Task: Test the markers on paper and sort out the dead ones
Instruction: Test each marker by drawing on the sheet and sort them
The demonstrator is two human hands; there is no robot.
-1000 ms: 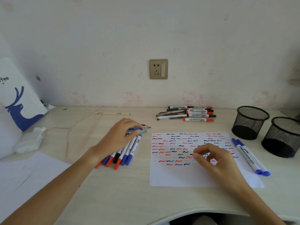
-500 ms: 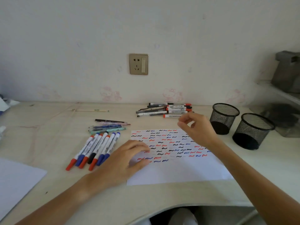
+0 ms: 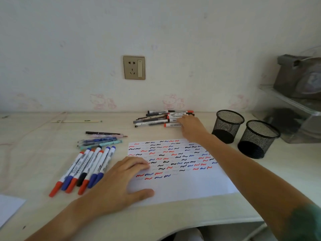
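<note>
The pile of markers [image 3: 163, 119] I'm sorting lies at the back of the surface [image 3: 34, 153], close to the wall, a jumble of red- and black-capped barrels. My right hand [image 3: 191, 126] is stretched out to its right end, the fingers [image 3: 182, 119] lying over the nearest barrels; whether that grip has closed on one I cannot tell, since the back of my hand hides the fingertips. The test paper [image 3: 182, 185] lies in front of the pile, its upper part filled with rows of red, blue and black squiggles. My left hand [image 3: 121, 181] lies flat on the paper's left edge, grip released, fingers spread and pressing the sheet down. Just left of it, a row of red, blue and black markers [image 3: 85, 167] lies side by side, with a small bunch of thinner pens [image 3: 102, 139] above them. Two black mesh cups [image 3: 243, 133] stand to the right of the paper, close together.
</note>
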